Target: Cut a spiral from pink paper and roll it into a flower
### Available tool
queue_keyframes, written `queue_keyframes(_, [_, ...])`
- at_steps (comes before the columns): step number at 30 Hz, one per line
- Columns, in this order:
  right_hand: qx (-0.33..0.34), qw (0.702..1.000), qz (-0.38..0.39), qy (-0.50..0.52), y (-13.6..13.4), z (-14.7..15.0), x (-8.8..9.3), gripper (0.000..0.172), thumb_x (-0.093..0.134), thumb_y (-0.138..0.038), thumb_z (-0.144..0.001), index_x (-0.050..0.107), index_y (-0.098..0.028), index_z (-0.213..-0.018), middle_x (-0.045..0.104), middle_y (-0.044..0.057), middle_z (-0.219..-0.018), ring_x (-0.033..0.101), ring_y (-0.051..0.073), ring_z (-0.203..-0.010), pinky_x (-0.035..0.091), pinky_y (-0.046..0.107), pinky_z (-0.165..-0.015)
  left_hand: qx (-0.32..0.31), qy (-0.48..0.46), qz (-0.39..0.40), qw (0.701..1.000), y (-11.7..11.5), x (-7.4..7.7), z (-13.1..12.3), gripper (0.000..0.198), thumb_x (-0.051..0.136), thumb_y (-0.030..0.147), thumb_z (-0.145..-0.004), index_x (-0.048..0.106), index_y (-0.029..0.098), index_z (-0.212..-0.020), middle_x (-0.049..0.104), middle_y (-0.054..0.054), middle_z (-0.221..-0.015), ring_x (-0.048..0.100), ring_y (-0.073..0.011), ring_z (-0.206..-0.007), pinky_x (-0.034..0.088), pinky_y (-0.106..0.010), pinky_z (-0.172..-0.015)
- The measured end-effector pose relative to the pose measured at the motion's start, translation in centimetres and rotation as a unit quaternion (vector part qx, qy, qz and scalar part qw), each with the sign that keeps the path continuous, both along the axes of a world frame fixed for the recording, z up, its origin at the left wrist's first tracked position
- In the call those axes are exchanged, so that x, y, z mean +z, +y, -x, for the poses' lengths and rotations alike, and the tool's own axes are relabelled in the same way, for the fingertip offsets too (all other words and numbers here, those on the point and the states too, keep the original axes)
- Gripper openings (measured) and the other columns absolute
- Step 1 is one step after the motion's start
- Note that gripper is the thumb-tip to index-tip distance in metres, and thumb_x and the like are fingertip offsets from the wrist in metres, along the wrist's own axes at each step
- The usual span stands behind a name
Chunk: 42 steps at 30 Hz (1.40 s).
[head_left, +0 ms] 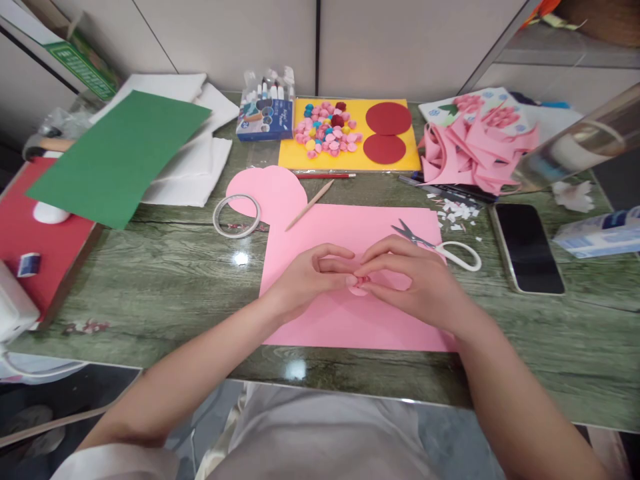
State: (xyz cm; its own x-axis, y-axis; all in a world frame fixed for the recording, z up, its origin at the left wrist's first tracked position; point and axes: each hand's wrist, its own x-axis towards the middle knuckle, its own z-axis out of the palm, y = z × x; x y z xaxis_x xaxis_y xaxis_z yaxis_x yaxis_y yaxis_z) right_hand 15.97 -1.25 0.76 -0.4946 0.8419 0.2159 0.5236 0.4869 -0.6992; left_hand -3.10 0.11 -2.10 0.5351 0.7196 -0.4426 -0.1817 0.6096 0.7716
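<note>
My left hand (320,275) and my right hand (413,277) meet above a pink sheet (320,320). Between their fingertips is a small pink paper piece (358,289), pinched from both sides and partly covered by the fingers. White-handled scissors (463,256) lie half open beyond my right hand, their blades on the sheet. A wooden stick (310,205) with a pointed end rests across the sheet's upper left corner. Pink paper circles (280,190) and a roll of tape (217,217) lie at the upper left.
Behind are a yellow sheet (350,163) with small paper pieces and dark red circles, and a marker box (265,120). Pink scraps (470,157) and a phone (530,250) lie right. A green sheet (125,153) and red board (55,247) are left.
</note>
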Motion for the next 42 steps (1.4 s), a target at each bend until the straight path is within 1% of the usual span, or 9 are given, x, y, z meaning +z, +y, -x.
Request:
queue_keyframes(6, [-0.019, 0.999, -0.048, -0.007, 0.0, 0.2, -0.3, 0.009, 0.061, -0.021, -0.079, 0.064, -0.024, -0.087, 0.062, 0.004, -0.091, 0.057, 0.017, -0.088, 0.048, 0.034, -0.079, 0.031, -0.042, 0.061, 0.997, -0.3, -0.2, -0.2, 0.039, 0.074, 0.012, -0.061, 0.057, 0.016, -0.096, 0.069, -0.003, -0.085, 0.065, -0.0132, -0.079, 0.044, -0.031, -0.081])
queue_keyframes(9, [-0.022, 0.999, -0.031, -0.005, 0.0, 0.1, -0.2, 0.011, 0.062, -0.022, -0.078, 0.064, -0.025, -0.088, 0.062, 0.003, -0.092, 0.058, 0.018, -0.088, 0.049, 0.033, -0.078, 0.027, -0.050, 0.069, 0.996, -0.1, -0.2, -0.2, 0.041, 0.075, 0.013, -0.061, 0.056, 0.016, -0.097, 0.069, -0.003, -0.086, 0.065, -0.0134, -0.079, 0.044, -0.032, -0.081])
queue_keyframes(15, [0.022, 0.998, 0.064, 0.005, 0.2, -0.4, 0.7, 0.019, 0.064, -0.024, -0.076, 0.066, -0.028, -0.095, 0.061, 0.003, -0.095, 0.059, 0.016, -0.088, 0.049, 0.031, -0.079, -0.047, -0.038, 0.063, 0.996, 0.3, 0.2, 0.4, 0.039, 0.074, 0.013, -0.062, 0.056, 0.016, -0.096, 0.069, -0.002, -0.078, 0.066, -0.0125, -0.072, 0.046, -0.030, -0.077])
queue_keyframes(19, [0.037, 0.996, 0.086, 0.009, 0.2, -0.5, 0.8, 0.021, 0.065, -0.025, -0.076, 0.067, -0.029, -0.096, 0.062, 0.003, -0.095, 0.060, 0.016, -0.087, 0.050, 0.030, -0.077, -0.077, -0.043, 0.037, 0.995, 0.4, 0.3, 0.5, 0.039, 0.075, 0.013, -0.061, 0.057, 0.015, -0.096, 0.069, -0.002, -0.078, 0.066, -0.0122, -0.071, 0.048, -0.029, -0.074])
queue_keyframes(23, [0.049, 0.994, 0.098, 0.011, 0.1, -0.5, 0.6, 0.018, 0.066, -0.028, -0.075, 0.069, -0.028, -0.093, 0.064, 0.002, -0.095, 0.061, 0.015, -0.086, 0.051, 0.028, -0.075, -0.097, -0.021, 0.003, 0.995, 0.5, 0.3, 0.5, 0.040, 0.076, 0.015, -0.059, 0.059, 0.015, -0.095, 0.069, -0.003, -0.077, 0.065, -0.0132, -0.070, 0.050, -0.029, -0.071])
queue_keyframes(28, [0.030, 0.998, 0.058, -0.001, 0.0, -0.3, 0.3, 0.010, 0.064, -0.027, -0.078, 0.069, -0.025, -0.086, 0.064, 0.003, -0.091, 0.060, 0.016, -0.086, 0.049, 0.029, -0.074, -0.049, 0.012, -0.020, 0.999, 0.3, 0.1, 0.3, 0.039, 0.075, 0.013, -0.059, 0.058, 0.016, -0.094, 0.069, -0.003, -0.078, 0.065, -0.0133, -0.073, 0.048, -0.029, -0.073])
queue_keyframes(33, [-0.004, 1.000, -0.024, -0.018, 0.0, 0.0, -0.2, 0.008, 0.061, -0.023, -0.080, 0.065, -0.024, -0.086, 0.063, 0.004, -0.090, 0.057, 0.017, -0.086, 0.048, 0.032, -0.077, 0.008, 0.002, 0.012, 1.000, 0.0, -0.3, 0.0, 0.039, 0.074, 0.016, -0.063, 0.055, 0.016, -0.097, 0.069, -0.003, -0.080, 0.065, -0.0129, -0.072, 0.046, -0.033, -0.080])
queue_keyframes(36, [-0.016, 0.998, -0.054, -0.021, -0.1, 0.1, -0.3, 0.007, 0.061, -0.022, -0.080, 0.063, -0.024, -0.087, 0.062, 0.004, -0.089, 0.056, 0.018, -0.086, 0.047, 0.034, -0.078, 0.027, -0.009, 0.029, 0.999, -0.1, -0.3, -0.1, 0.038, 0.074, 0.015, -0.062, 0.056, 0.016, -0.096, 0.070, -0.001, -0.080, 0.065, -0.0117, -0.072, 0.045, -0.031, -0.080])
queue_keyframes(42, [-0.015, 0.999, -0.035, -0.037, -0.1, 0.2, -0.2, 0.007, 0.059, -0.021, -0.081, 0.060, -0.024, -0.088, 0.060, 0.005, -0.091, 0.054, 0.018, -0.089, 0.044, 0.036, -0.082, 0.042, -0.022, 0.044, 0.998, 0.0, -0.1, -0.2, 0.034, 0.071, 0.009, -0.064, 0.057, 0.018, -0.094, 0.070, 0.003, -0.079, 0.064, -0.0092, -0.074, 0.046, -0.025, -0.078])
